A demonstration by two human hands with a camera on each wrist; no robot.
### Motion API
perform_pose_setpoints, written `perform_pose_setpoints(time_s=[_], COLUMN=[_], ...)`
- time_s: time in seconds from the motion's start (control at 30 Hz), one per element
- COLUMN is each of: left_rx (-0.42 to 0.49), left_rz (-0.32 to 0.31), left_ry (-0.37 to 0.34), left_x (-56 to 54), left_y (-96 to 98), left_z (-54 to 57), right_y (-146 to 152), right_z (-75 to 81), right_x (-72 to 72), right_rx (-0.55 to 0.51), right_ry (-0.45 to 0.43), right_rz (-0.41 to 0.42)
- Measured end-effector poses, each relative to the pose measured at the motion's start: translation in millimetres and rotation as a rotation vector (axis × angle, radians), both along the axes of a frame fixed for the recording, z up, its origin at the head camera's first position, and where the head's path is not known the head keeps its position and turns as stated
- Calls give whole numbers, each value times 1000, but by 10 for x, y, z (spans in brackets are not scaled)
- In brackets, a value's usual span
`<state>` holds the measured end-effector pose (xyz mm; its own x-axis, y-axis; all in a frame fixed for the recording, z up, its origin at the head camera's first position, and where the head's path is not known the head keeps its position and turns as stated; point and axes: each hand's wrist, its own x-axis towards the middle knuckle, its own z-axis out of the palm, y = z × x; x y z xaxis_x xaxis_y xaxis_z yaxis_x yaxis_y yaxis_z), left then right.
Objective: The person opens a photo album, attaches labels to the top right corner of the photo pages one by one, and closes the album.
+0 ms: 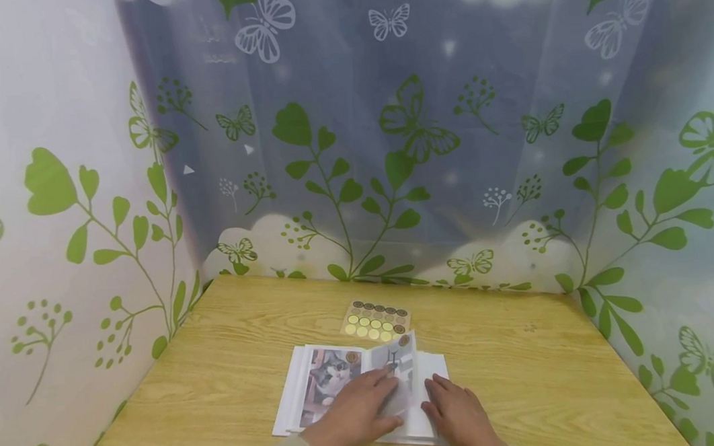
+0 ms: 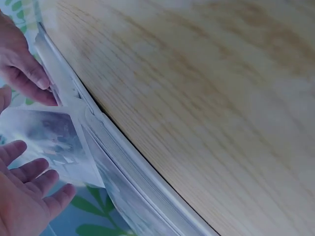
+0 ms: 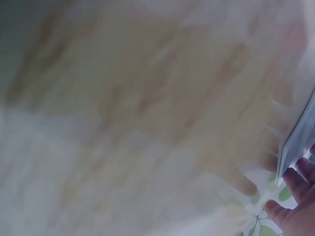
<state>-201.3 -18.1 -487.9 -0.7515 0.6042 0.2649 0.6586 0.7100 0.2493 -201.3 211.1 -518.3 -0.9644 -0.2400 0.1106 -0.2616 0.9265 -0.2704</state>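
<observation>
An open photo album [image 1: 305,387] with white edges lies on the table, a cat photo on its left page. A clear page [image 1: 408,362] stands partly lifted near the middle, a round brown sticker at its top corner. My left hand [image 1: 360,405] is against this page, fingers extended; the left wrist view shows the left hand [image 2: 29,191] with fingers spread beside the page [image 2: 59,142]. On the album's right side rests my right hand [image 1: 458,410], its fingers lightly bent. The right wrist view catches the right hand [image 3: 300,201] at the album's edge [image 3: 295,137].
Behind the album lies a sheet of round stickers [image 1: 377,319], some dark brown and some yellow. The wood-grain table [image 1: 521,349] is bounded by a patterned curtain [image 1: 356,203] with leaves and butterflies at the back and both sides.
</observation>
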Motion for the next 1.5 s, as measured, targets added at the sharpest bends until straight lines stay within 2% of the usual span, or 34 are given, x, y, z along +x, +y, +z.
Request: perform_pose_setpoints(time_s=[0.13, 0.27, 0.43, 0.57, 0.77, 0.9, 1.03, 1.27, 1.37, 1.5], left_rx=[67, 204, 462, 632, 805, 896, 894, 820, 766, 692], left_rz=[10, 34, 85, 126, 235, 293, 353, 450, 464, 446], left_ry=[12, -37, -171, -304, -493, -573, -573, -531, -520, -491], left_x=[15, 68, 122, 139, 159, 128, 92, 71, 62, 67], left_y=[-92, -226, -419, -569, -737, -814, -892, -1016, -1046, -1076], left_z=[-8, -5, 39, 88, 138, 114, 69, -16, -70, -152], right_y=[-10, -23, -30, -32, -56, -105, -138, -132, -98, -21], right_z=[-11, -11, -13, -16, 22, 67, 84, 81, 84, 47], right_x=[20, 22, 14, 35, 63, 47, 43, 48, 61, 61], right_rx=[-9, -7, -4, -21, -73, -118, -115, -130, -136, -130], right_ry=[25, 1, -31, 2, 99, 66, 9, -63, -58, -45], right_rz=[1, -14, -36, -21, 61, 104, 96, 90, 87, 81])
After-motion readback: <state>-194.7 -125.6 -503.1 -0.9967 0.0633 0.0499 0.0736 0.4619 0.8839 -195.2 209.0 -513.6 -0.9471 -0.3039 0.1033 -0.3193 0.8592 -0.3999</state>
